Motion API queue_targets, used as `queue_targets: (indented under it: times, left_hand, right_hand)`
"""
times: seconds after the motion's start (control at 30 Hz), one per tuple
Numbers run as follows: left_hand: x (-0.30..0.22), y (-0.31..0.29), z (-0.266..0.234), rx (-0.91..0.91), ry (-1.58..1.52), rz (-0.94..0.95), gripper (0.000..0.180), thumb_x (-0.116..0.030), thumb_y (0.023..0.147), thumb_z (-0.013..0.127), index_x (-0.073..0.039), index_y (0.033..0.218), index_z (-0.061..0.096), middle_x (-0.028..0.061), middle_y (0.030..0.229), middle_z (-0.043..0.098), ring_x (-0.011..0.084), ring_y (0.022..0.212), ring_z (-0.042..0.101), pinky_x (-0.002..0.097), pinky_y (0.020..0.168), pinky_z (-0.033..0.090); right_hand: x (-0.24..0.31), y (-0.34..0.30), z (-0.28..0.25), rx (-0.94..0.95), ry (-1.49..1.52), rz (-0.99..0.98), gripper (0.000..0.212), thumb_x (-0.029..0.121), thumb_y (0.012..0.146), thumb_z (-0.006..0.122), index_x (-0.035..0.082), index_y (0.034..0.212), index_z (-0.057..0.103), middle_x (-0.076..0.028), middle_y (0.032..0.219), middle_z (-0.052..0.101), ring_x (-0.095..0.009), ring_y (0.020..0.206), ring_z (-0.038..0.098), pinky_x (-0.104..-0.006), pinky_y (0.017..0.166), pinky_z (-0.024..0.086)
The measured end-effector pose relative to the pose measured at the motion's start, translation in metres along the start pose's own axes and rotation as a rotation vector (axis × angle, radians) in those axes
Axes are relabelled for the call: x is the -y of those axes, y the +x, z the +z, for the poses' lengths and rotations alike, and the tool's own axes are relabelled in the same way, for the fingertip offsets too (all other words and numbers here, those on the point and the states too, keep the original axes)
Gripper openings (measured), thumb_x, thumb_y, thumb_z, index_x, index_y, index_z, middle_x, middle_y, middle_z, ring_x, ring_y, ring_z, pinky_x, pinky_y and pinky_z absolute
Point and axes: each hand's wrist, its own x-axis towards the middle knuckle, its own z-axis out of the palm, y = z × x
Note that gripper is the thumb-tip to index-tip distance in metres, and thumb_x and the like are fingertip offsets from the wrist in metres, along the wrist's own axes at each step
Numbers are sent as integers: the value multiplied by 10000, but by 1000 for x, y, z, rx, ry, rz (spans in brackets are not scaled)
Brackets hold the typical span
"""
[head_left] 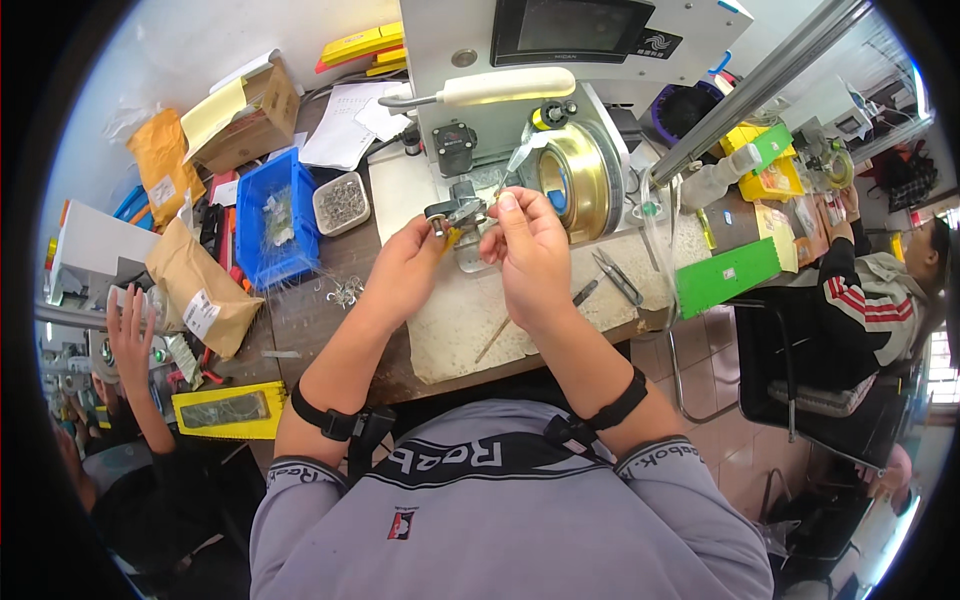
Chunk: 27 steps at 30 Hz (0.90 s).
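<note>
Both my hands are at the front of a white bench machine (610, 115), close to its small metal fixture (465, 208). My left hand (405, 265) is closed at the fixture's left side, with a bit of yellow showing by its fingertips; what it grips is hidden. My right hand (530, 245) pinches thumb against forefinger just right of the fixture, and anything between them is too small to name. A gold-coloured wheel (590, 180) stands right behind that hand. Over the fixture reaches a white lamp (510, 86).
Left of the machine stand a blue bin (252, 250) and a white tub of small metal parts (342, 205). Scissors (618, 277) and a thin stick-like tool (492, 340) lie below my right hand. A green board (728, 277) is at right. Other people sit on both sides.
</note>
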Motion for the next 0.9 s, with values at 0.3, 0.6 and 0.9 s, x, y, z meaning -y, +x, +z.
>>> queue_targets:
  times: [0.3, 0.6, 0.9]
  left_hand:
    - [-7, -2, -7, 106, 242, -11, 493, -414, 1116, 440, 22, 1119, 670, 88, 1023, 706, 147, 951, 622, 311, 883, 490]
    - [-48, -2, -39, 54, 636, 147, 313, -261, 1063, 499, 13, 1020, 642, 126, 876, 663, 224, 822, 623, 367, 787, 501]
    - [-80, -3, -6, -114, 372, 544, 115, -95, 922, 679, -10, 998, 664, 112, 913, 669, 217, 804, 634, 336, 735, 510]
  right_hand:
    - [-10, 7, 1, -39, -140, -121, 167, 196, 1053, 612, 36, 1016, 583, 64, 819, 534, 1, 682, 453, -181, 591, 377]
    - [0, 6, 7, -54, -103, -26, 137, 170, 1056, 581, 63, 971, 568, 66, 729, 493, -15, 590, 385, -210, 535, 329]
    - [6, 4, 11, -56, -10, 54, 120, 170, 1056, 554, 78, 979, 555, 72, 673, 463, -20, 530, 368, -220, 484, 300]
